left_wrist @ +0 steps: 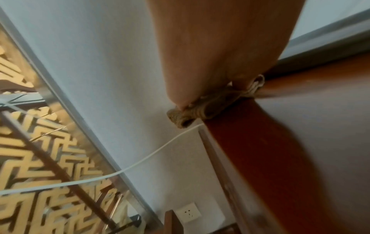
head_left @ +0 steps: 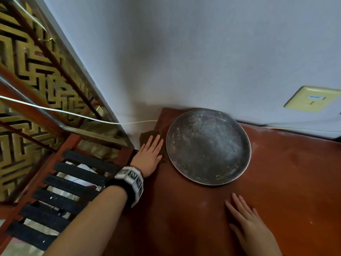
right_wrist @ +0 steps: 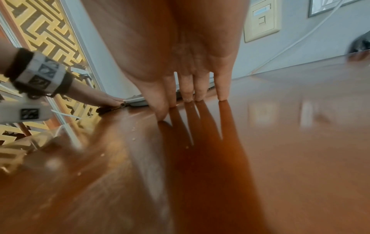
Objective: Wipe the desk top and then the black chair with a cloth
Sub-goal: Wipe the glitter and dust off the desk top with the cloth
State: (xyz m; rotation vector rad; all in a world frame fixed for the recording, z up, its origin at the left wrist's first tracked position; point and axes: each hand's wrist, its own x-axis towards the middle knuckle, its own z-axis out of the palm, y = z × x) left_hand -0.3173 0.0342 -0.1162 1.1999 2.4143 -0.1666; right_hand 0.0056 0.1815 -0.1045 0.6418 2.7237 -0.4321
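Wiping the worktop (head_left: 276,182) is the step in hand, and the cloth (head_left: 145,137) sits at the far left corner, bunched under the left hand (head_left: 150,154), with part of it hanging past the worktop's edge. That grip lies flat, fingers straight and together, pressing the cloth down rather than clutching it. To do this well, I judge the hand should draw the cloth back onto the wood, spread it wider under the palm, and sweep in long overlapping strokes from the wall toward the near edge, so the pale dust and crumbs gather instead of scattering.

The round tray (head_left: 208,146) lies just beside the cloth; the strip between it and the edge is narrow, so the tray probably needs shifting to reach beneath it. A white cable (head_left: 73,113) runs close to that corner and could snag.

The right hand (head_left: 247,220) rests flat on the worktop near the front, fingers spread, holding nothing, bracing the body. The chair (head_left: 70,191), with black slats, stands left of the worktop.
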